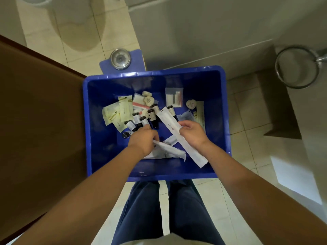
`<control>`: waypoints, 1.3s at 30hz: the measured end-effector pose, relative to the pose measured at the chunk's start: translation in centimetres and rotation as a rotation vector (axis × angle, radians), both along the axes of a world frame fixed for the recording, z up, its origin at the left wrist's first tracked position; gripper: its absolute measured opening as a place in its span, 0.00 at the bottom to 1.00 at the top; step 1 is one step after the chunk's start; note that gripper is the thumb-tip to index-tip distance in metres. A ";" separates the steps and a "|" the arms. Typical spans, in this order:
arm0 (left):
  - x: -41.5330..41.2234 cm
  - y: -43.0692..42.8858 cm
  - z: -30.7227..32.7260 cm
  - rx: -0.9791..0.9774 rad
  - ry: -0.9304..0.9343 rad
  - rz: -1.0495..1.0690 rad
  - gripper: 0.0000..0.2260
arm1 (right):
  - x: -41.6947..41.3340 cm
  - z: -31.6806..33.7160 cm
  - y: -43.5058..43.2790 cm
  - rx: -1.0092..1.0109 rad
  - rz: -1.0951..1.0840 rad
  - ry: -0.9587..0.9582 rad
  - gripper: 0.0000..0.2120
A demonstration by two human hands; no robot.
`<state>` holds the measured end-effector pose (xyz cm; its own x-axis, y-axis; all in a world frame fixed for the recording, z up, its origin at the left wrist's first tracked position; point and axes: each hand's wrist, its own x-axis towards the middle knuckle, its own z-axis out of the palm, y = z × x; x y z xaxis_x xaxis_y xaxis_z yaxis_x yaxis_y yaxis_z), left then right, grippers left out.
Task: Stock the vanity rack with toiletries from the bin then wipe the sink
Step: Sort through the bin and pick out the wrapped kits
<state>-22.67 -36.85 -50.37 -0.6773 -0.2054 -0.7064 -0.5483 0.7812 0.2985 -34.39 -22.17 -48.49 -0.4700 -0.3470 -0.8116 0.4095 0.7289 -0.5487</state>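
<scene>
Tiled bathroom floor, blue bin (223, 110) viewed from above, both hands inside it.

A long white sachet (178, 134) is pinched in the right hand (193, 133), fingers closed on its middle; it runs diagonally, the upper end over the small dark bottles (152, 116), the lower end toward the near right wall of the bin. Another crumpled white sachet (169, 150) is gripped by the left hand (143, 140), fingers curled shut on it, the packet trailing out to the right just under the hand. Yellow-white packets (122, 110) and round soaps (148, 100) lie beyond the left hand, a heart-shaped soap (191, 104) beyond the right. A blue scale (120, 59) sits on the floor behind the bin.
</scene>
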 end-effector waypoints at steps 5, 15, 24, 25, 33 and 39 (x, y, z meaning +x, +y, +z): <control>0.0 -0.5 4.1 -0.013 0.039 0.000 0.12 | 0.8 4.6 0.8 -0.071 -0.125 -0.017 0.18; 1.0 -1.1 11.6 0.194 0.098 0.133 0.05 | 2.7 14.1 3.1 -0.336 -0.548 -0.137 0.10; -0.6 -0.8 19.8 0.501 0.310 0.443 0.10 | 3.6 19.8 3.6 -0.482 -0.570 -0.117 0.19; -0.9 -0.8 20.6 0.513 0.331 0.435 0.11 | 3.8 20.6 3.6 -0.493 -0.587 -0.085 0.16; -2.8 1.7 26.0 0.650 0.390 0.387 0.09 | 5.5 24.3 5.0 -0.430 -0.732 0.221 0.10; -3.8 4.2 27.6 0.713 0.380 0.371 0.16 | 6.9 26.1 7.6 -0.368 -0.839 0.326 0.13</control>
<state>-26.49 -32.62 -22.74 -0.8691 -0.0557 -0.4915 -0.4943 0.1318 0.8592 -27.52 -14.62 -22.40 -0.8631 -0.0030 -0.5050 0.5047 0.0297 -0.8628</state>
